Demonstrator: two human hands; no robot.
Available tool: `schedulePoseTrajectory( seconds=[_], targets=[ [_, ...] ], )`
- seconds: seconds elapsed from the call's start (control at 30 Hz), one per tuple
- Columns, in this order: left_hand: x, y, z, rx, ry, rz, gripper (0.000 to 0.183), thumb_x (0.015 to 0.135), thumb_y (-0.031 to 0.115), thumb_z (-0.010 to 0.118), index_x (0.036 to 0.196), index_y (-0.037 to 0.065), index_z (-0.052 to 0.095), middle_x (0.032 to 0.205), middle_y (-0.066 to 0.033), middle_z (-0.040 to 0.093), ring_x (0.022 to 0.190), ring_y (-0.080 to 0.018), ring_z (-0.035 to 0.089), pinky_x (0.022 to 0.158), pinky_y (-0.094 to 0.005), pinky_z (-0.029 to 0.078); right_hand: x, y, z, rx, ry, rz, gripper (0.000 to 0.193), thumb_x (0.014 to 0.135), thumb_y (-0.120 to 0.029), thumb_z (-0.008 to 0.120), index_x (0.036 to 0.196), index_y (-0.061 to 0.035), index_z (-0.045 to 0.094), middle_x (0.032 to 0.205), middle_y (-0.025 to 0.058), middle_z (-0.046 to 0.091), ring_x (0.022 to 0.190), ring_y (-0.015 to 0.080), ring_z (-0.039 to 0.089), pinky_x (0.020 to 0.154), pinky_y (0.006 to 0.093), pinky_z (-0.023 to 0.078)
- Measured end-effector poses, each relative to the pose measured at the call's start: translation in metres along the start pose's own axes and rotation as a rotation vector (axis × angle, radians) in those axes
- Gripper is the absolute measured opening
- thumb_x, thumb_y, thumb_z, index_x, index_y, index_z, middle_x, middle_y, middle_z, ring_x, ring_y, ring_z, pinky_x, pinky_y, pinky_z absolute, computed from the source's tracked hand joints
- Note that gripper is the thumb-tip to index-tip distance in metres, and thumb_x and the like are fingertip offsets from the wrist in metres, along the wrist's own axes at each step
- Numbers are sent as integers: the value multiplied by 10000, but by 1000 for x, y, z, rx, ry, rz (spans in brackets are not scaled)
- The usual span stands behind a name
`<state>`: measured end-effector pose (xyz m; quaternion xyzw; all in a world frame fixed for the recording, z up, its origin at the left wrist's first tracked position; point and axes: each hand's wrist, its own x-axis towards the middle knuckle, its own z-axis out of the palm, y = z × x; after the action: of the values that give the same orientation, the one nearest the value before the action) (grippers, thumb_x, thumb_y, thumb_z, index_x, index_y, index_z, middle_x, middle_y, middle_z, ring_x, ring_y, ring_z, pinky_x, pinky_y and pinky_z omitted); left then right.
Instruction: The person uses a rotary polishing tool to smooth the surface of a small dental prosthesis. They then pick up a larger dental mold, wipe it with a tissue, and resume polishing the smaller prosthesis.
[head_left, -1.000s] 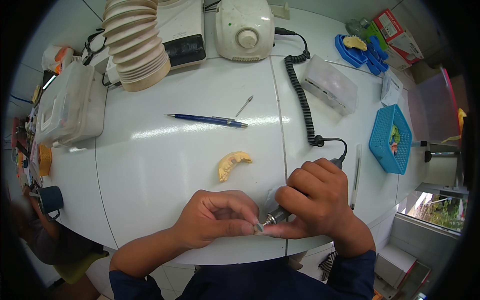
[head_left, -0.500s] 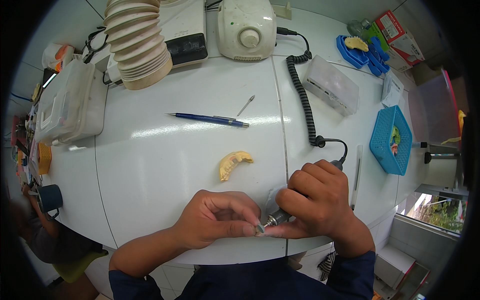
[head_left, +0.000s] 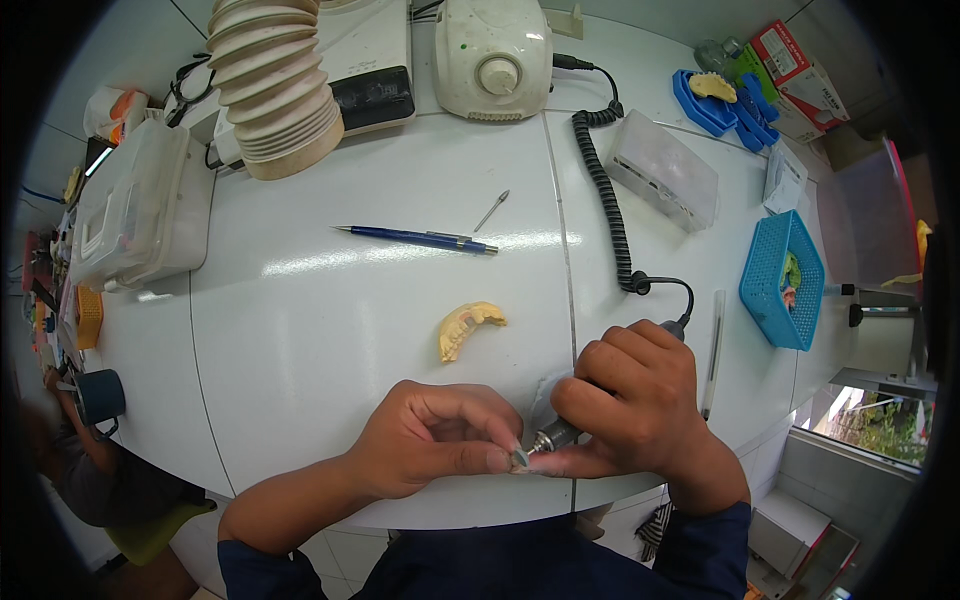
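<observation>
My right hand [head_left: 640,405] is wrapped round a grey rotary handpiece [head_left: 558,435], its metal nose aimed left. A small grey grinding tip [head_left: 521,456] sits at its end. Finger and thumb of my left hand [head_left: 430,445] pinch a small pale piece [head_left: 517,467] against that tip; the fingers cover most of it, so its kind does not show. Beyond my hands a curved yellow dental cast [head_left: 468,325] lies on the white table [head_left: 320,330]. Farther off are a blue mechanical pencil [head_left: 415,238] and a loose metal bur [head_left: 492,210].
A coiled black cord [head_left: 605,190] joins the handpiece to a cream control box [head_left: 492,60]. A ribbed hose [head_left: 275,90] hangs at far left, by a plastic case [head_left: 145,205]. On the right are a clear box [head_left: 662,170] and a blue basket [head_left: 762,300]. A person sits at left.
</observation>
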<state>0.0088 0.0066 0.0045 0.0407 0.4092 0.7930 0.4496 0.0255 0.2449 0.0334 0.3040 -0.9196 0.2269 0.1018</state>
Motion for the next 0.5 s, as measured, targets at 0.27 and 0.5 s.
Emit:
schedulePoseTrajectory(
  seconds=[0.27,0.5],
  targets=[
    [0,-1,0,-1,-7,19,95,826,4,776,901,16,719,969,-136,657,901,-178,621,859,-321,495,1,0,-1,-14,27,18,512,711,-595,773,683,-143,533,650,1,401,570,166,474,535,308,321],
    [0,-1,0,-8,-5,17,95,827,-1,773,902,16,718,973,-136,656,908,-176,617,863,-319,492,1,-1,0,-15,29,8,508,713,-591,772,684,-143,534,650,0,396,571,166,474,534,307,321]
  ],
)
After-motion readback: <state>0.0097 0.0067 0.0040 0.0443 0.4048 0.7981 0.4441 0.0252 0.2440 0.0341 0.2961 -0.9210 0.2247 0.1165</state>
